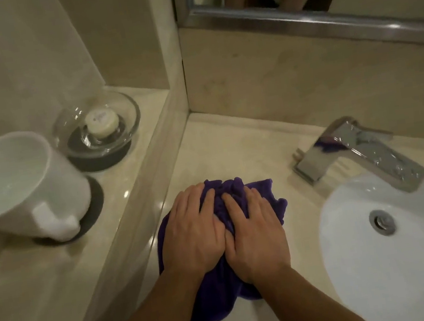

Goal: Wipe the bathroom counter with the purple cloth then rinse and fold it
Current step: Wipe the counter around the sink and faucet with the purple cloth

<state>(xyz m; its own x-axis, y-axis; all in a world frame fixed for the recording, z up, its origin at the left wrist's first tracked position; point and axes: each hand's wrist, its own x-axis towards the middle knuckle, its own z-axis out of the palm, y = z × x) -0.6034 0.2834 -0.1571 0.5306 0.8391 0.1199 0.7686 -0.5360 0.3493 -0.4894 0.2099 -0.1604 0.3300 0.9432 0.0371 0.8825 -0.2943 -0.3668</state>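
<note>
A crumpled purple cloth [220,294] lies on the beige stone counter [232,154], left of the basin. My left hand [193,234] presses flat on the cloth's left part with straight fingers. Beside it, my right hand [255,233] presses on the cloth's right part, fingers straight and pointing away from me. The two hands touch at the thumbs. Much of the cloth is hidden beneath them.
A white basin [400,250] with a metal drain sits at the right, a chrome faucet [355,150] behind it. On a raised ledge at the left stand a white mug [16,186] on a dark coaster and a glass soap dish [98,125]. A framed mirror [321,14] hangs above.
</note>
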